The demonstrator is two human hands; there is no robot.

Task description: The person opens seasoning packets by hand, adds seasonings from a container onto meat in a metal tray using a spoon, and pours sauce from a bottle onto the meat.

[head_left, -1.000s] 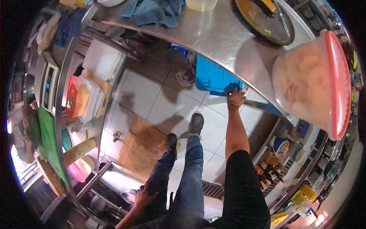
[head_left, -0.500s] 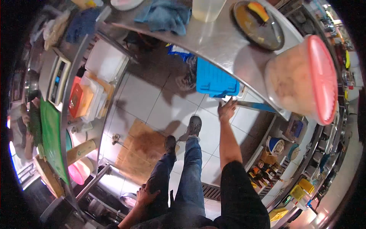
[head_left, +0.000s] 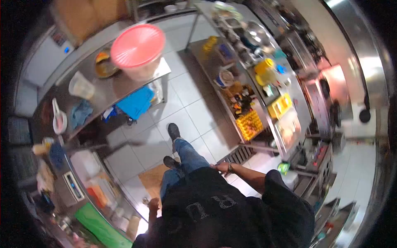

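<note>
My right hand (head_left: 223, 166) is beside my hip at the hem of my black shirt (head_left: 235, 206), fingers stretched out, with nothing visible in it. My left hand (head_left: 154, 204) hangs low at my other side, near the brown mat (head_left: 152, 180) on the floor; its fingers are small and blurred. Farther ahead, a blue plastic bin (head_left: 138, 103) sits under the steel table (head_left: 101, 89), apart from both hands. On that table stands a large tub with a pink-red lid (head_left: 138, 44).
A dark round pan (head_left: 104, 68), a clear pitcher (head_left: 81, 86) and a blue cloth (head_left: 81, 112) share the left table. To the right, steel shelving holds bottles (head_left: 242, 102) and a yellow crate (head_left: 249, 125). A green board (head_left: 101, 226) lies lower left. White floor tiles (head_left: 182, 93) run between.
My right hand has left the blue bin and come back to my hip. My left hand has come off my thigh. The view has risen and turned, showing more of the right side.
</note>
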